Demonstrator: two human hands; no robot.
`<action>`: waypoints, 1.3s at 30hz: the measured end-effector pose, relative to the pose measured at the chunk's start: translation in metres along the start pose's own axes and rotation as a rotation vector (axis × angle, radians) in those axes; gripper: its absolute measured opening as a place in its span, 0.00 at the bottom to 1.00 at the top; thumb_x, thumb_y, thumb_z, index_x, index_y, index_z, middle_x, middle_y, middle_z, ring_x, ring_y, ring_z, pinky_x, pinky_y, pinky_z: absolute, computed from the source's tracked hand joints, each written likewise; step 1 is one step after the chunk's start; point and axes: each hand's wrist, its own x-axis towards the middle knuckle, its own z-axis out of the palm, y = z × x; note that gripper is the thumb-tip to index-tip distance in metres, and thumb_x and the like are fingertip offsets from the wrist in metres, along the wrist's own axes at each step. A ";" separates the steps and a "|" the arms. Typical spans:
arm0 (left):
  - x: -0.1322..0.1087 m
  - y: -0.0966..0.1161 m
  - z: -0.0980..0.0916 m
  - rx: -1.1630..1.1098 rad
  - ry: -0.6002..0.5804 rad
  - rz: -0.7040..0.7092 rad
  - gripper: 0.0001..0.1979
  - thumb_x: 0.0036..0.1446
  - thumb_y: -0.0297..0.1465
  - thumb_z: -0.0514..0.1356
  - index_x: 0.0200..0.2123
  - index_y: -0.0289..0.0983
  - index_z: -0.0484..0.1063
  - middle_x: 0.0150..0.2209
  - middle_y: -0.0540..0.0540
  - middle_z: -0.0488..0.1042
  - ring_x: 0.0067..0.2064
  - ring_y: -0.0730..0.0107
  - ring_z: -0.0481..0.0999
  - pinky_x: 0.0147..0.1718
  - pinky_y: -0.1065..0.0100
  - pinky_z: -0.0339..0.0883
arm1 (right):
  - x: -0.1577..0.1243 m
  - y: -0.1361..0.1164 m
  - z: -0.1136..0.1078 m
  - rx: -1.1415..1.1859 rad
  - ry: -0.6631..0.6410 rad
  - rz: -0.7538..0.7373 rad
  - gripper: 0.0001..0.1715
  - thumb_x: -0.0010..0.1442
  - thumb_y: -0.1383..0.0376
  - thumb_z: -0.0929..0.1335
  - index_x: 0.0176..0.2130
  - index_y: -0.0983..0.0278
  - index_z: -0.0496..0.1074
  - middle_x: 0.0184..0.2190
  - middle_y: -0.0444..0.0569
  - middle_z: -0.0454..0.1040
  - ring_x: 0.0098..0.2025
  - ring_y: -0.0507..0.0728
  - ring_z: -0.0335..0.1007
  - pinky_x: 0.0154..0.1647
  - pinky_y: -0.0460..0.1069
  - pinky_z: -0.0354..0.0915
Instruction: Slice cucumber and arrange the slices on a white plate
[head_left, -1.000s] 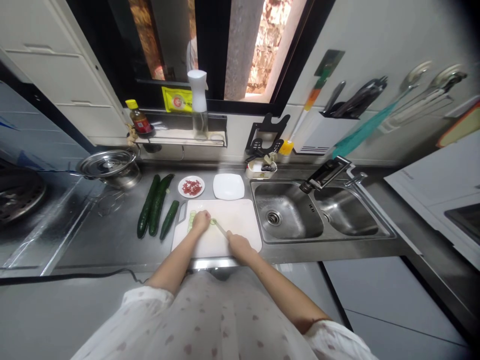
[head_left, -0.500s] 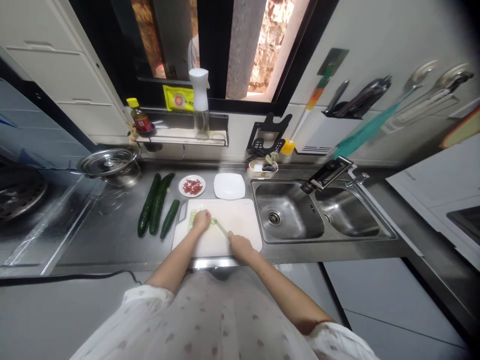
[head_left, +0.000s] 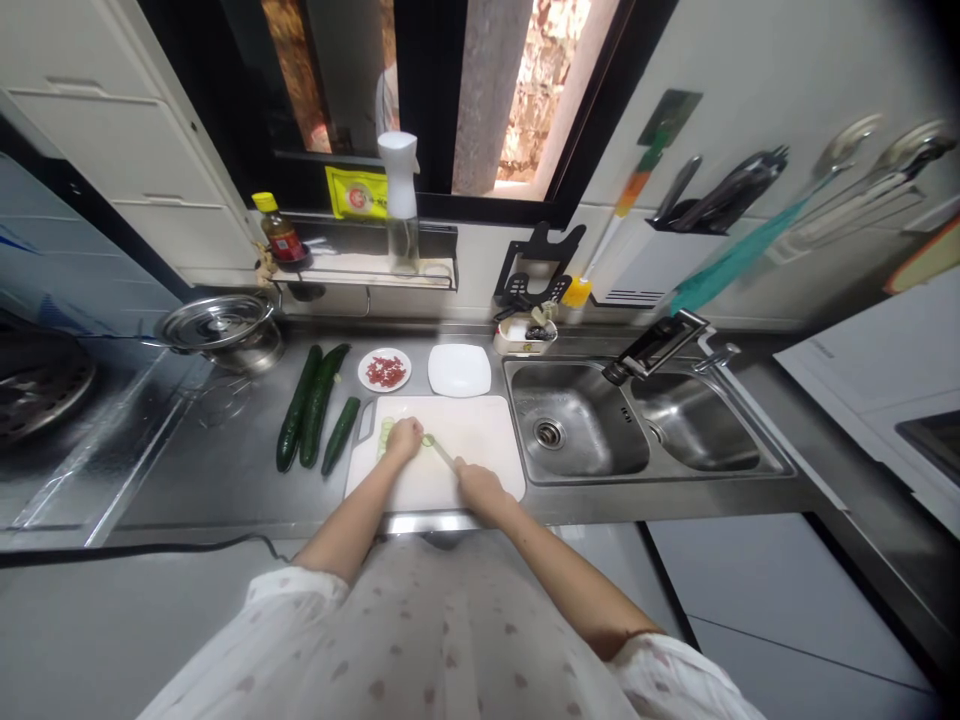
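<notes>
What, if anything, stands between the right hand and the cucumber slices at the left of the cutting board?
The left hand does, close beside the cucumber slices. The knife in the right hand also reaches into that gap, with a green-edged slice near its tip.

A lidded pot (head_left: pixel 259 355) stands on the tabletop (head_left: pixel 225 500) at left. The shelf (head_left: pixel 341 271) beneath the window (head_left: pixel 427 90) holds a sauce bottle (head_left: pixel 282 238) and a spray bottle (head_left: pixel 399 180), beside a yellow packet (head_left: pixel 349 193). At right, a tap (head_left: pixel 656 350) overhangs the double sink (head_left: pixel 577 400).
</notes>
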 end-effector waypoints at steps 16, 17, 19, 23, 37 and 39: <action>0.001 -0.002 0.001 -0.022 -0.010 -0.009 0.09 0.56 0.25 0.57 0.37 0.37 0.76 0.39 0.43 0.79 0.43 0.64 0.77 0.41 0.70 0.64 | 0.009 0.004 0.008 -0.011 0.032 -0.020 0.18 0.65 0.73 0.55 0.53 0.66 0.61 0.41 0.60 0.76 0.44 0.61 0.75 0.39 0.52 0.66; 0.001 -0.002 0.001 -0.021 -0.011 -0.009 0.09 0.56 0.25 0.57 0.37 0.37 0.76 0.39 0.42 0.79 0.43 0.64 0.77 0.41 0.70 0.64 | 0.010 0.005 0.009 -0.014 0.037 -0.021 0.19 0.65 0.73 0.55 0.53 0.66 0.61 0.41 0.60 0.76 0.44 0.62 0.75 0.39 0.52 0.67; 0.001 -0.002 0.000 -0.019 -0.011 -0.007 0.08 0.55 0.25 0.57 0.36 0.37 0.76 0.39 0.42 0.79 0.42 0.64 0.77 0.41 0.70 0.64 | 0.012 0.006 0.009 -0.024 0.050 -0.026 0.19 0.65 0.73 0.55 0.53 0.66 0.61 0.40 0.60 0.76 0.44 0.62 0.75 0.39 0.52 0.67; 0.000 -0.001 0.000 -0.016 -0.008 -0.002 0.08 0.56 0.25 0.57 0.36 0.37 0.76 0.40 0.43 0.79 0.43 0.64 0.76 0.41 0.70 0.64 | 0.014 0.008 0.005 -0.060 0.049 -0.039 0.19 0.67 0.71 0.54 0.53 0.66 0.62 0.40 0.61 0.76 0.44 0.62 0.75 0.40 0.54 0.68; 0.001 -0.002 0.003 -0.021 0.001 -0.010 0.07 0.56 0.26 0.57 0.37 0.37 0.75 0.39 0.42 0.79 0.42 0.64 0.76 0.40 0.70 0.63 | 0.013 0.003 -0.002 -0.071 0.032 -0.026 0.19 0.66 0.72 0.54 0.53 0.65 0.62 0.42 0.61 0.76 0.45 0.61 0.75 0.41 0.53 0.68; 0.001 -0.003 0.003 -0.019 0.003 -0.006 0.07 0.57 0.27 0.57 0.37 0.37 0.75 0.40 0.42 0.79 0.42 0.64 0.76 0.40 0.70 0.63 | 0.013 0.003 -0.001 -0.066 0.031 -0.029 0.19 0.65 0.72 0.54 0.53 0.66 0.62 0.42 0.61 0.76 0.45 0.62 0.75 0.40 0.54 0.68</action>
